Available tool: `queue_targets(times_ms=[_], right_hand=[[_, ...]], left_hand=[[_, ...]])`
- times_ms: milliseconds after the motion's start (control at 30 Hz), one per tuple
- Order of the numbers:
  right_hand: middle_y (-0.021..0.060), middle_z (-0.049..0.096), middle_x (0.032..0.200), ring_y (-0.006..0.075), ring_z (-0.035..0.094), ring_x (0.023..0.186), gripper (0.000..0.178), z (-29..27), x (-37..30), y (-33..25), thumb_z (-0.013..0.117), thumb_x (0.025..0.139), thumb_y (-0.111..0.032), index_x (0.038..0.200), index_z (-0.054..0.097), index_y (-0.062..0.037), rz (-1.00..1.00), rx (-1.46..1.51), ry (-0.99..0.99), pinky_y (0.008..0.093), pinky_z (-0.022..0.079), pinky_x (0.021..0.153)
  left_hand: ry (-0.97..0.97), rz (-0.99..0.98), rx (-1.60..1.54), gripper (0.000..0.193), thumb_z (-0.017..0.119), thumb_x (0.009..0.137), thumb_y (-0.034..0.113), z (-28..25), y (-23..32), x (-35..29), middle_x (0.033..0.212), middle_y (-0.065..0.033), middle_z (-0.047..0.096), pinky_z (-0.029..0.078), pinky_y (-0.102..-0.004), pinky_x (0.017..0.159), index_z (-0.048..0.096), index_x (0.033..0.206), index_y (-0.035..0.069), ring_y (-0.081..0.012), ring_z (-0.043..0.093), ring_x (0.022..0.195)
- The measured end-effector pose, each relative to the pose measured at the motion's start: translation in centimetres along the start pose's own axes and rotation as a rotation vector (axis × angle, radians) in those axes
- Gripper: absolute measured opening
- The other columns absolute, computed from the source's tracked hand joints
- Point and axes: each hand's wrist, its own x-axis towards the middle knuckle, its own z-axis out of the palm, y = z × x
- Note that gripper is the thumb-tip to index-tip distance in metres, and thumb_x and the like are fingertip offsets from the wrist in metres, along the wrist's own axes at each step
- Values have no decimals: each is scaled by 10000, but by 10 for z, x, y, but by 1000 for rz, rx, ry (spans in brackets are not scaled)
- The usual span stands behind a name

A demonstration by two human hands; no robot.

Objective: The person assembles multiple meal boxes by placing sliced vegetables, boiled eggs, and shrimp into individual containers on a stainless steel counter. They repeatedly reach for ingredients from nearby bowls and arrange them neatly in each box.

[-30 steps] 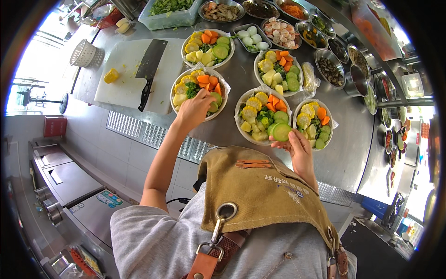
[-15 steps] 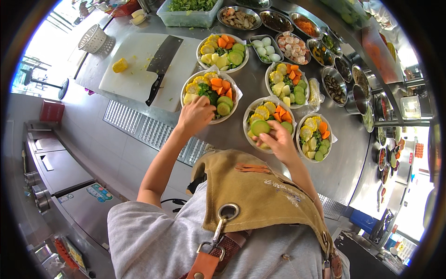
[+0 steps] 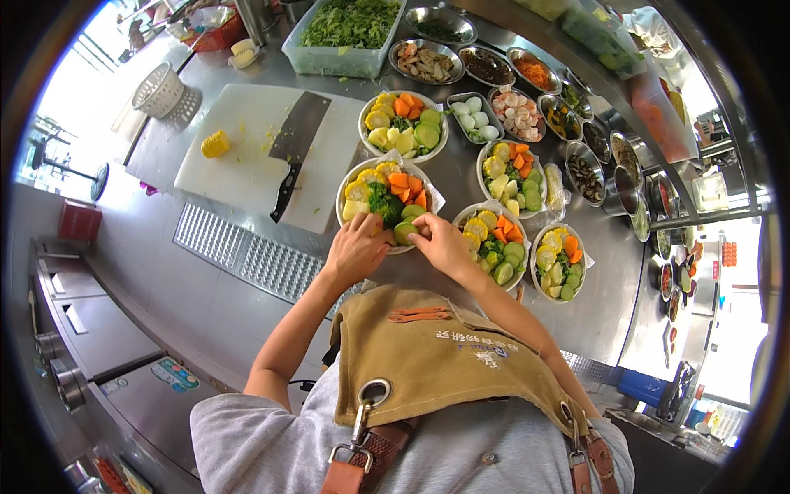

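Both my hands work at the near edge of one white bowl (image 3: pixel 341 198), which holds corn pieces (image 3: pixel 370 176), orange carrot chunks (image 3: pixel 405 183), pale yellow chunks (image 3: pixel 356 199), broccoli (image 3: pixel 383 203) and round green slices. My right hand (image 3: pixel 444 247) pinches a cucumber slice (image 3: pixel 405 234) at the bowl's near right side. My left hand (image 3: pixel 358 249) has its fingers bent over the rim beside the broccoli; what they grip, if anything, is hidden. Similar filled bowls stand behind and to the right, the nearest bowl (image 3: pixel 522 280) just right of my right forearm.
A cleaver (image 3: pixel 300 132) and a corn piece (image 3: pixel 216 144) lie on a white cutting board (image 3: pixel 239 181) at the left. Behind are a tub of leafy greens (image 3: pixel 333 62), a tray of eggs (image 3: pixel 474 118) and several metal bowls of toppings. A shelf frame (image 3: pixel 666 177) borders the right.
My right hand has moved left with a cucumber slice, from the lower middle bowl to the bowl at my left hand. My left hand remains at that bowl. The view has shifted slightly.
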Motion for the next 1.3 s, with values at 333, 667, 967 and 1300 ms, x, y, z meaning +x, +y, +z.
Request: queue_targets(times_ms=[333,667,967,1300], right_hand=[[52,659,716,280,650,639,239,8,-8,-5,637,828,-188,1027,519,-125,-122,-257,162,402,484,523],[72,646,941,251,643,826,337,-27,-34,-17,627,820,-205,1142,560,-134,-138,-36,7,366,502,665],[78,607,1066,167,632,804,350,-92,-79,15,567,730,37,1072,575,-36,37,298,357,264,471,649],[7,592,942,55,547,780,182,-113,-138,67,580,873,-32,1054,564,-24,9,741,434,224,454,662]], left_hand=[[12,96,-156,195,678,742,118,-3,-7,22,959,-55,576,477,-371,775,646,934,117,-259,558,929],[139,143,-185,194,676,757,103,-17,-12,69,957,-61,587,406,-378,848,643,948,98,-266,551,949],[236,385,-177,344,562,694,-50,-60,13,199,1058,-76,525,424,-395,812,631,985,120,-253,550,885],[305,779,60,254,623,781,143,-95,139,427,1150,-99,505,383,-432,950,566,1027,115,-305,496,1100]])
